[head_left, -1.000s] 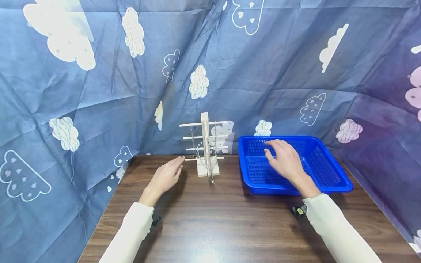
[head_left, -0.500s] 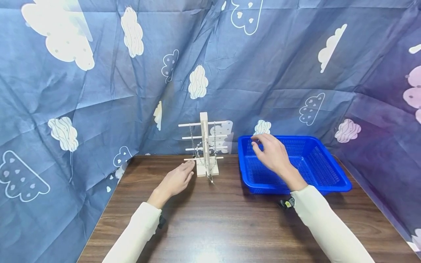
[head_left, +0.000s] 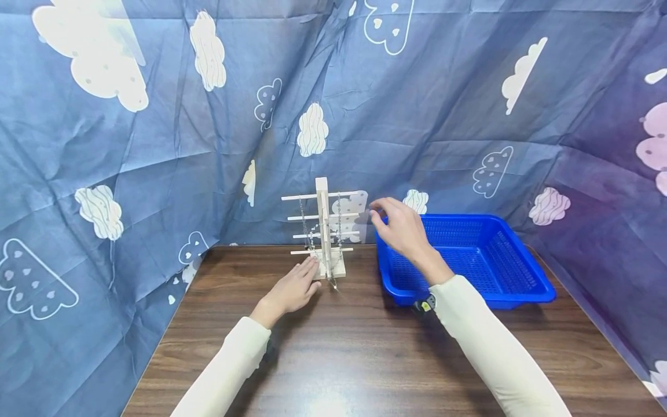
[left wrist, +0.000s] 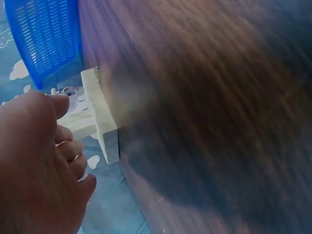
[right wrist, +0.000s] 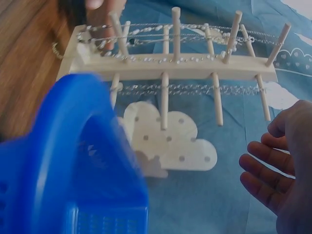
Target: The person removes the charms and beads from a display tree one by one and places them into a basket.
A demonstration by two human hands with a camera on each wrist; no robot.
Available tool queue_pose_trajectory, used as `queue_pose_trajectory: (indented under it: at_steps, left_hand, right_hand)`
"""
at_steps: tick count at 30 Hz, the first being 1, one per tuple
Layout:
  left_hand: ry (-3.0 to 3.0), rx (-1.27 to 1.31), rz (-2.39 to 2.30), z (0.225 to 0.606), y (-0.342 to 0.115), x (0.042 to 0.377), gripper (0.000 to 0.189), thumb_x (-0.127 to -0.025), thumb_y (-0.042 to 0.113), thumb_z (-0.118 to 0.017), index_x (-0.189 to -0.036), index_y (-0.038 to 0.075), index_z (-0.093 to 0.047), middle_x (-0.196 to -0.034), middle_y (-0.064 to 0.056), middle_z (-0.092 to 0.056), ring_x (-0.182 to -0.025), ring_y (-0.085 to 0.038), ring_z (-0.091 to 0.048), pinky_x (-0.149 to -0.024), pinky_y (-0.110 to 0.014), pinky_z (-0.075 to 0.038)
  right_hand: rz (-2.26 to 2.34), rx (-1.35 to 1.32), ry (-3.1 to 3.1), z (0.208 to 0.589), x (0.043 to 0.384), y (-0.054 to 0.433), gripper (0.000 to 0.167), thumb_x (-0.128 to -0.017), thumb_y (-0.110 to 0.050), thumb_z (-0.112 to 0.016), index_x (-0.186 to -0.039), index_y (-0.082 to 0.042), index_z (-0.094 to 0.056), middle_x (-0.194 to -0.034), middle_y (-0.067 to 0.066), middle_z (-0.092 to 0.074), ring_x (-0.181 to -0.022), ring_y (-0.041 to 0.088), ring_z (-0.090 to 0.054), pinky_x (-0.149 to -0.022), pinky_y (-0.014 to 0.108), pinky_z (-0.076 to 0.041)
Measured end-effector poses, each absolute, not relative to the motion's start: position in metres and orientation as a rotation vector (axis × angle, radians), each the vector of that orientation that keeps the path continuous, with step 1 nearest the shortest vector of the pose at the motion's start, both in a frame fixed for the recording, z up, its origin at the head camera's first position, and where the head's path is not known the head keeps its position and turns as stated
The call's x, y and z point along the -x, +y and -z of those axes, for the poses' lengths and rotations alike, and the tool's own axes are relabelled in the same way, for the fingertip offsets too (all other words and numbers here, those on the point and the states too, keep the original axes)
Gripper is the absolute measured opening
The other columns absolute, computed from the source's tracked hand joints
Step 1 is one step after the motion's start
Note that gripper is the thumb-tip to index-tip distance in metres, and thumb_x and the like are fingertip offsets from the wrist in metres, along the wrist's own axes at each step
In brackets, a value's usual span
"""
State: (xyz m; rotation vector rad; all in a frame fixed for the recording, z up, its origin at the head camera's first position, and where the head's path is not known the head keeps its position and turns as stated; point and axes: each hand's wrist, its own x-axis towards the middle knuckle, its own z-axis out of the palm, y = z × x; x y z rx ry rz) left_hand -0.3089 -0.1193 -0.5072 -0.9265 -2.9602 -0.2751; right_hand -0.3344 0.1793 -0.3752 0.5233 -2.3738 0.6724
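A pale wooden jewelry stand (head_left: 322, 202) with crossbar pegs stands upright at the back of the table. Fine silvery chains (right wrist: 190, 90) hang from its pegs, some with beads or pearls. My left hand (head_left: 292, 288) is at the left front of the stand's base (left wrist: 102, 117), its fingers extended and overlapping the base's edge in the head view. To the right of the upper pegs hovers my right hand (head_left: 403, 229), fingers loosely bent and holding nothing. In the right wrist view, that hand (right wrist: 292, 161) is close to the peg ends but apart from them.
A blue plastic basket (head_left: 521, 296) with perforated sides sits right of the stand, partly beneath my right forearm. The brown wooden table (head_left: 333, 353) ends at a blue cloud-print cloth (head_left: 427, 116) hanging behind it.
My left hand has moved right, from beside the lowest peg to the stand's base. The right hand has moved left from above the basket toward the stand's upper pegs.
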Motion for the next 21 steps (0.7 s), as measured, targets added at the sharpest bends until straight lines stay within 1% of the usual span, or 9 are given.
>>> queue_pose_trajectory:
  at_steps: [3,7,13,15,18,21]
  left_hand:
    - [-2.981,0.928,0.258,0.510,-0.117,0.311,0.062,-0.115,0.032,-0.042,-0.163,-0.007,-0.033,-0.173,-0.023,-0.030,-0.164,-0.037,-0.026,-0.134,-0.054,-0.027]
    - [-2.992,0.935,0.226,0.514,-0.114,0.315,0.060,-0.116,0.030,-0.040,-0.162,-0.007,-0.035,-0.173,-0.024,-0.030,-0.164,-0.037,-0.027,-0.134,-0.053,-0.027]
    - [-3.009,0.931,0.162,0.519,-0.111,0.319,0.059,-0.116,0.030,-0.035,-0.163,-0.006,-0.033,-0.173,-0.023,-0.029,-0.164,-0.036,-0.026,-0.135,-0.050,-0.025]
    - [-3.008,0.931,0.185,0.519,-0.110,0.319,0.059,-0.116,0.030,-0.036,-0.163,-0.006,-0.034,-0.173,-0.023,-0.030,-0.164,-0.036,-0.027,-0.135,-0.051,-0.026]
    - [-3.017,0.940,0.205,0.518,-0.109,0.318,0.060,-0.116,0.029,-0.037,-0.164,-0.007,-0.032,-0.173,-0.024,-0.029,-0.164,-0.037,-0.026,-0.135,-0.051,-0.026]
    - [-3.035,0.947,0.212,0.517,-0.108,0.317,0.061,-0.116,0.030,-0.036,-0.165,-0.006,-0.029,-0.174,-0.024,-0.027,-0.164,-0.038,-0.025,-0.135,-0.052,-0.025]
  right_hand:
    - [-0.698,-0.501,-2.390,0.371,0.339,0.169,0.021,-0.103,-0.025,-0.064,-0.113,-0.012,-0.077,-0.109,0.005,-0.078,-0.091,0.026,-0.076,-0.076,0.047,-0.061]
    - [-0.713,-0.472,-2.428,0.369,0.344,0.157,0.021,-0.104,-0.027,-0.062,-0.113,-0.014,-0.076,-0.109,0.004,-0.079,-0.090,0.026,-0.075,-0.076,0.048,-0.061]
    - [-0.698,-0.441,-2.463,0.370,0.349,0.140,0.020,-0.105,-0.029,-0.063,-0.111,-0.016,-0.077,-0.105,0.003,-0.080,-0.085,0.024,-0.074,-0.074,0.048,-0.061]
    - [-0.698,-0.429,-2.470,0.370,0.350,0.136,0.020,-0.105,-0.030,-0.064,-0.111,-0.017,-0.078,-0.104,0.004,-0.081,-0.084,0.024,-0.075,-0.073,0.048,-0.061]
    - [-0.693,-0.412,-2.478,0.372,0.352,0.130,0.020,-0.105,-0.031,-0.064,-0.112,-0.017,-0.077,-0.104,0.004,-0.081,-0.084,0.024,-0.075,-0.074,0.049,-0.062]
    - [-0.693,-0.397,-2.479,0.373,0.353,0.124,0.024,-0.106,-0.035,-0.064,-0.115,-0.017,-0.077,-0.103,0.006,-0.082,-0.082,0.027,-0.075,-0.073,0.048,-0.062]
